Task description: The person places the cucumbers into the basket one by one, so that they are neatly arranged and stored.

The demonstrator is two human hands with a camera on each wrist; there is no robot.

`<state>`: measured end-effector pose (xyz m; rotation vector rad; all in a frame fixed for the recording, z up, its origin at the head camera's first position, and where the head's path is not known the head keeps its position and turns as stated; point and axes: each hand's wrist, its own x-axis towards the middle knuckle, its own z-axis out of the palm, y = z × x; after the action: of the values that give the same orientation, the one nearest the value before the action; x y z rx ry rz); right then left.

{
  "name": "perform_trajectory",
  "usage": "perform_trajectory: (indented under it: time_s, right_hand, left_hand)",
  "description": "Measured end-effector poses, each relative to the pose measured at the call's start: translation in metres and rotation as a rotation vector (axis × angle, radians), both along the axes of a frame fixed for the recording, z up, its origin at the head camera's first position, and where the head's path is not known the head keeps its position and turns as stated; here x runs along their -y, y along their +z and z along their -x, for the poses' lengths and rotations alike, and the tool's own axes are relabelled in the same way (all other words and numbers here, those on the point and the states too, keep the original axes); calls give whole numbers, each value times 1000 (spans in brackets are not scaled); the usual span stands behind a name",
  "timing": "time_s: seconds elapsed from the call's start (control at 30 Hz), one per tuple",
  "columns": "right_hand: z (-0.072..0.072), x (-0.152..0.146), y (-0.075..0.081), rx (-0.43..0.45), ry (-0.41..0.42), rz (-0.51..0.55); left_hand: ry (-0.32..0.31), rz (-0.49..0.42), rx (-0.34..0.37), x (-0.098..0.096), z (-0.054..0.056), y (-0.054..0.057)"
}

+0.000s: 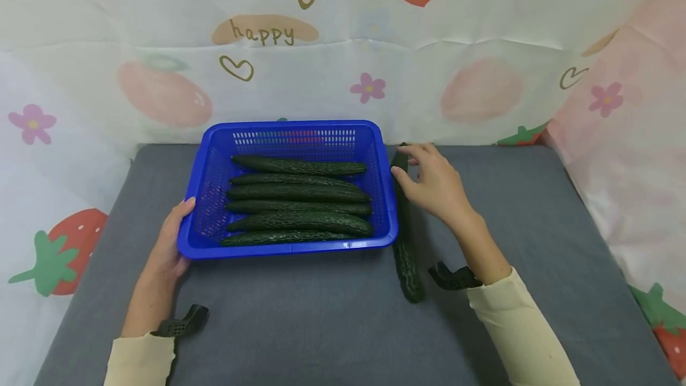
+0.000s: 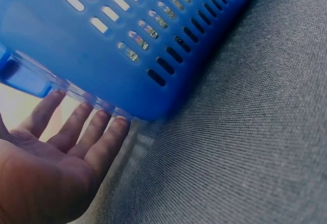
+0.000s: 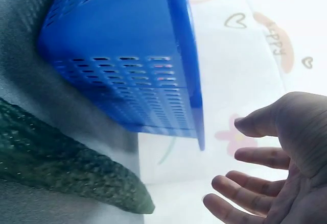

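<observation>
A blue perforated plastic basket [image 1: 289, 249] rests on the grey cloth with several dark green cucumbers [image 1: 300, 192] lying crosswise inside. My left hand [image 1: 163, 243] holds its left end, thumb at the rim; in the left wrist view the other fingers [image 2: 102, 137] touch the basket below its edge. Along the basket's right side, outside it, lies one more cucumber [image 1: 407, 255], lengthwise on the cloth. Over that cucumber's far end hovers my right hand [image 1: 436, 186]. Its fingers are spread and loosely bent, apart from the cucumber in the right wrist view, and hold nothing.
Grey cloth [image 1: 300, 314] covers the table. Behind it hangs a white printed curtain [image 1: 332, 70] close to the basket's far side, and a pink printed curtain [image 1: 638, 165] borders the right. Each wrist wears a black strap mount [image 1: 452, 277].
</observation>
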<state>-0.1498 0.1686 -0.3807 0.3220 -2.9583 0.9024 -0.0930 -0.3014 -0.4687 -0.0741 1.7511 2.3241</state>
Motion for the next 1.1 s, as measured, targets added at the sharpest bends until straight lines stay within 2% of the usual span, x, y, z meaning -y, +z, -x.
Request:
perform_trajectory:
  time_s: [0.27, 0.53, 0.9, 1.1]
  right_hand:
    - [-8, -8, -13, 36, -25, 36]
    - [-15, -13, -33, 70, -51, 36]
    - [-21, -17, -60, 115, -69, 70]
    - [-27, -15, -76, 158, -100, 34]
  left_hand:
    - [5, 9, 9, 0, -1, 0]
    - [31, 29, 41, -2, 0, -1]
    - [14, 40, 32, -1, 1, 0]
    - [2, 49, 37, -1, 0, 1]
